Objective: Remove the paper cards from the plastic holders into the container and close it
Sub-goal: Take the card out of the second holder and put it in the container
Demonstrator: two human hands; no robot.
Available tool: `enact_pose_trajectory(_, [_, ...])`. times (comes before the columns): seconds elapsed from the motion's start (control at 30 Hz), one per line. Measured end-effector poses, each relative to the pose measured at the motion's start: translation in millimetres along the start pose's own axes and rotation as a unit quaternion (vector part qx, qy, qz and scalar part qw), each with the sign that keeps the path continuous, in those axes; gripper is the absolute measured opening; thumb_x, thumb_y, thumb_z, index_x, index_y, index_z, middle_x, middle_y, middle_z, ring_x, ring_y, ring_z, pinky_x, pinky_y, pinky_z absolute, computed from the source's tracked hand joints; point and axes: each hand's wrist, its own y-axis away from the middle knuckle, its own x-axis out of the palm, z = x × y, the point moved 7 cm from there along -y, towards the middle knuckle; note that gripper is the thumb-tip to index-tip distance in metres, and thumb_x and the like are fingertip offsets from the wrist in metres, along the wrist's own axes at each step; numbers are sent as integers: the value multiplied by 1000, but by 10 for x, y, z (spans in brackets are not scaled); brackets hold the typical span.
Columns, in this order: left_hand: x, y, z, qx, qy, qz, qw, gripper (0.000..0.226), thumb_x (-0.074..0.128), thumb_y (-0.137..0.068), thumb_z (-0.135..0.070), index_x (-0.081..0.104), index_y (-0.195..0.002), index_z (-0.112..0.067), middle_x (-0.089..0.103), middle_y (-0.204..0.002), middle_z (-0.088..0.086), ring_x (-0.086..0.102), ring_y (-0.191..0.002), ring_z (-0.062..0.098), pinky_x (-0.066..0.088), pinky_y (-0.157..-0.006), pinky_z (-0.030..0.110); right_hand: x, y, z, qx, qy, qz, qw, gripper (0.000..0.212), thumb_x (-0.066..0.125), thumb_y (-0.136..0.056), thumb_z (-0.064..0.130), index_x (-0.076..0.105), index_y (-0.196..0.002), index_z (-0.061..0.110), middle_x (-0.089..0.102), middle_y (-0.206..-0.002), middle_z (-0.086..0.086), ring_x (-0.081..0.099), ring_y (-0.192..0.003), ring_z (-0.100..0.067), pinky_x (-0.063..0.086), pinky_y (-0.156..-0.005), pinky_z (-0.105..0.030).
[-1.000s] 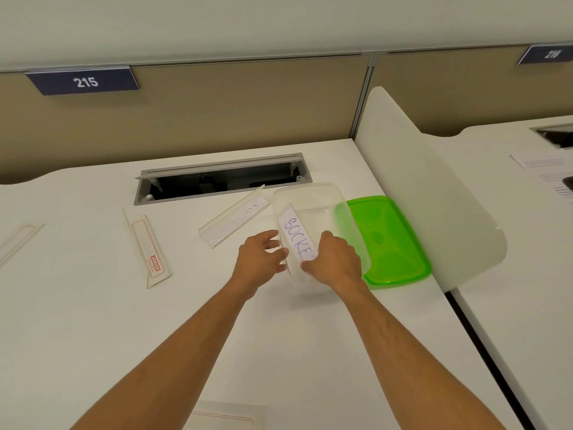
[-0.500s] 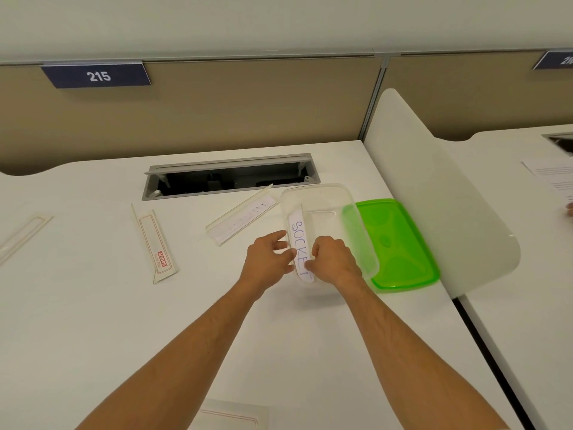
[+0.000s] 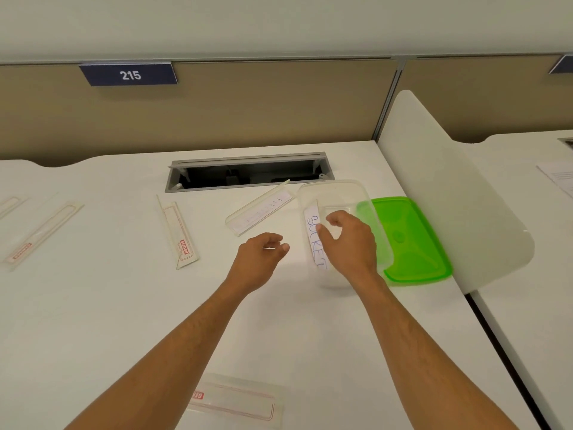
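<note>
I start with the white surface (image 3: 93,321), smooth and matte, so I judge thin flat things will lie tight to it and be awkward to lift without an edge to catch. The green lid (image 3: 412,243) lies flat to the right of the container (image 3: 335,189), its near-left part tucked under or behind the container wall (I cannot tell which); it looks like flexible, glossy plastic with a raised rim, light, best taken by that rim and pressed down around the edges to close. The container is a clear, thin-walled rectangular tub with rounded corners, probably light enough to skid if nudged. The plastic holder (image 3: 259,209) left of it is a long, clear, folded strip, stiff but springy I would guess, with what seems a card inside; I would pinch one end and slide the card out lengthwise. Other holders (image 3: 178,231) lie flat further left and near me. The paper card (image 3: 314,234), marked SOCKET in blue, stands on its long edge against the container's left wall, partly inside; it is thin, limp, easily creased, so a light pinch on its edges suits it. My right hand (image 3: 350,243) hovers over it with loosely curled fingers, and I cannot tell whether they touch it. My left hand (image 3: 260,259) is relaxed, holding nothing, above the surface.
</note>
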Motion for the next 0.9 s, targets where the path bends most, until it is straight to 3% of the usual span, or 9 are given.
enact_pose_trajectory(0.07, [-70, 97, 96, 2, -9, -3, 1000, 34, 64, -93, -37, 66, -122, -19, 68, -117, -4, 66, -98, 9, 51, -81, 21, -20, 147, 173, -30, -13, -13, 999, 34, 64, -91, 34, 65, -119, 15, 68, -118, -1, 62, -109, -20, 44, -87, -26])
enact_pose_trajectory(0.17, [-184, 230, 236, 0, -14, -5, 1000, 35, 64, -93, -37, 66, -122, -18, 68, -117, -4, 65, -96, 6, 46, -73, 12, 53, 397, 369, -65, -7, -8, 998, 43, 63, -91, 34, 60, -129, 13, 63, -129, -5, 57, -119, -24, 45, -98, -34])
enact_pose_trajectory(0.3, [-372, 390, 418, -3, -26, -12, 1000, 36, 64, -93, -38, 66, -123, -18, 68, -116, -3, 64, -100, 9, 44, -77, 13, 291, 706, 522, -116, 3, 31, 993, 48, 62, -93, 33, 54, -136, 13, 56, -140, -5, 43, -136, -22, 36, -107, -33])
enact_pose_trajectory(0.5, [-625, 660, 731, 2, -52, 10, 999, 37, 65, -91, -41, 65, -122, -20, 67, -118, -5, 61, -101, 6, 41, -80, 12, 685, 1085, 433, -78, 8, 141, 987, 61, 55, -94, 47, 41, -147, 21, 39, -153, 5, 24, -145, -9, 23, -113, -26])
enact_pose_trajectory(0.67, [-768, 1001, 1077, 25, -107, 50, 993, 44, 63, -88, -52, 65, -124, -26, 64, -126, -9, 59, -115, 7, 48, -98, 28, 911, 1482, 301, -26, -12, 235, 972, 65, 56, -91, 54, 39, -147, 26, 38, -154, 7, 29, -143, -10, 23, -114, -27])
enact_pose_trajectory(0.77, [-816, 1182, 1285, 30, -136, 85, 987, 44, 62, -86, -60, 66, -120, -33, 62, -124, -16, 54, -109, 2, 45, -98, 27, 995, 1720, 234, 10, -36, 256, 966, 65, 57, -88, 60, 45, -143, 28, 44, -149, 9, 37, -138, -11, 30, -113, -29])
enact_pose_trajectory(0.9, [-839, 1359, 1457, 47, -148, 147, 977, 46, 64, -83, -61, 65, -120, -34, 61, -124, -20, 54, -113, -1, 41, -97, 20, 1059, 2001, 246, 31, -63, 283, 956, 64, 60, -83, 64, 53, -136, 29, 54, -139, 12, 47, -128, -6, 35, -104, -22])
